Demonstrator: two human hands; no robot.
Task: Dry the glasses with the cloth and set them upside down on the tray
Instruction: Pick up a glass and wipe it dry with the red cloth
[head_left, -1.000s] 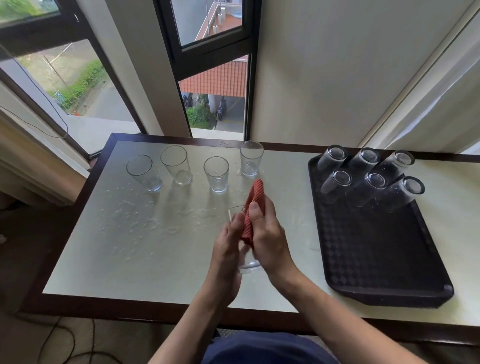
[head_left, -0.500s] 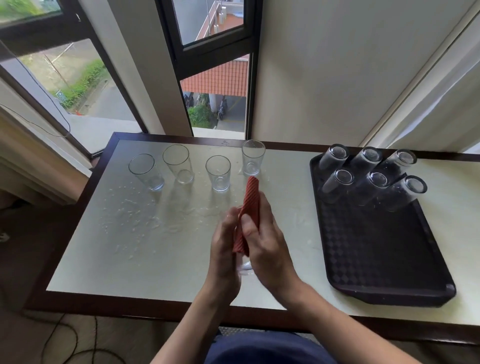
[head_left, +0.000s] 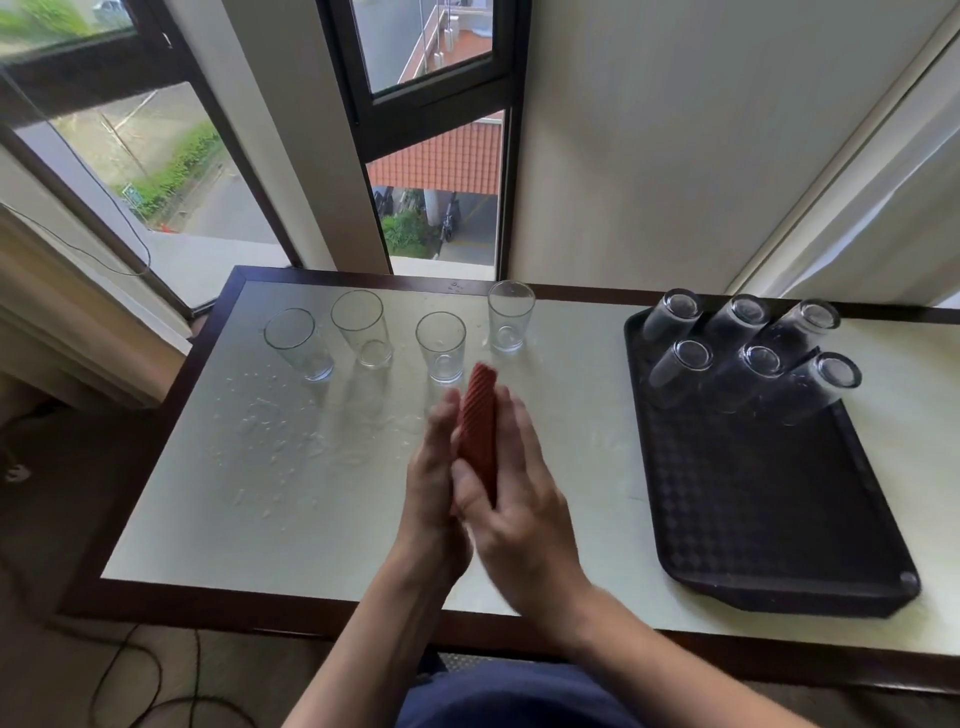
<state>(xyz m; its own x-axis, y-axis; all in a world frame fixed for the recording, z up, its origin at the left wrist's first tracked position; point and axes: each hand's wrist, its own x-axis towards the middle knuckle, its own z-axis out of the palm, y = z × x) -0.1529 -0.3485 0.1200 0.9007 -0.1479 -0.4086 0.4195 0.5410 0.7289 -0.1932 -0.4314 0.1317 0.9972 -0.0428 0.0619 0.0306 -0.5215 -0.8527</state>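
Centre frame: I see left hand (head_left: 431, 488) and right hand (head_left: 514, 499), grip pressed together on red cloth (head_left: 479, 421); any glass inside is hidden. 4 wet glasses (head_left: 441, 347) upper left, 6 inverted on tray (head_left: 779, 519), right. Risk: wet tabletop (head_left: 311, 467), slippery glass dropping.

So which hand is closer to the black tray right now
The right hand. It is on the tray's side of the red cloth, with bare tabletop between them. The left hand is pressed on the cloth's far side, further from the tray.
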